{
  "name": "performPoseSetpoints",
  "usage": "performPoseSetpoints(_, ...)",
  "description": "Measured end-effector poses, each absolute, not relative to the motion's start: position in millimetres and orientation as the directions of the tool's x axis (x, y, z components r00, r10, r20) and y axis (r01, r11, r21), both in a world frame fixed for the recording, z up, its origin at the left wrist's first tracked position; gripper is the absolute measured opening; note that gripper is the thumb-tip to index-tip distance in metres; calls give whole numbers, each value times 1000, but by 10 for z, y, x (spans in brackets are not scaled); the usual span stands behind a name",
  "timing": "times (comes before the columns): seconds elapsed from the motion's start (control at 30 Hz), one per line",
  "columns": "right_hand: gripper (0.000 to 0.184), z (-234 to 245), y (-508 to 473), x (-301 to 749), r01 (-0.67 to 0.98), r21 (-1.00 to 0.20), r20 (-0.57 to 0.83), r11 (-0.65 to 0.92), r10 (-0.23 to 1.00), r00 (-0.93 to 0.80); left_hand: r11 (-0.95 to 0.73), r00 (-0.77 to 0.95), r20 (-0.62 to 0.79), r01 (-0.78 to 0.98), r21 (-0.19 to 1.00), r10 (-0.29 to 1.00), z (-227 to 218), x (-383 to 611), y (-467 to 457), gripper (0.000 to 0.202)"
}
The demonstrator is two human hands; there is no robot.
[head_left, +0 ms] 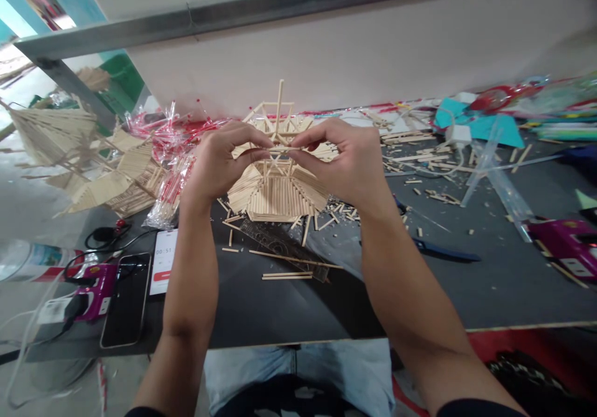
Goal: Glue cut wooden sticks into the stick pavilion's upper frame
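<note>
A small pagoda-like model built of thin wooden sticks (282,196) stands in the middle of the table, with a tall stick rising from its top. Both my hands are raised at its upper part. My left hand (224,156) pinches one end of a short wooden stick (280,149) between thumb and fingers. The other end sits in the pinch of my right hand (342,159). This stick lies level across the front of the model's upper frame; whether it touches the frame, I cannot tell. My hands hide parts of the model's sides.
Loose sticks (286,276), a ruler (280,243) and blue-handled pliers (445,252) lie nearby. Bagged sticks (168,187), two phones (125,299) and another stick model (112,174) are at left. Glue sticks (508,193) and a purple power strip (564,249) lie right.
</note>
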State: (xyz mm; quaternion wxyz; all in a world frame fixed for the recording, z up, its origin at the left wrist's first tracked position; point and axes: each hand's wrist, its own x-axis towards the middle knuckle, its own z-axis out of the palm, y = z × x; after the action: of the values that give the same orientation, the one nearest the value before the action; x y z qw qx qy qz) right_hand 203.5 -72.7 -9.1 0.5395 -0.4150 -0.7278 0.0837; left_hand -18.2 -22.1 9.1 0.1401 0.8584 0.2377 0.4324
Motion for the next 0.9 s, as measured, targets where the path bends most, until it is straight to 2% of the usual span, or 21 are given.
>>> performPoseSetpoints(0.27,8,-70,-730,2018,540,-563,718,626,694,-56,-828,503,658,325,457,560,104,-171,-243,8)
performPoseSetpoints(0.57,4,-109,-706,2030,519,-558,731,647,680,-62,-833,511,659,322,450,553,116,-170,-256,8)
performPoseSetpoints(0.73,5,-138,-691,2031,505,-566,721,651,688,-78,-819,512,639,350,456,574,114,-198,-270,15)
performPoseSetpoints(0.9,4,-134,-690,2021,511,-560,722,652,687,-84,-835,510,662,377,401,549,112,-208,-261,21)
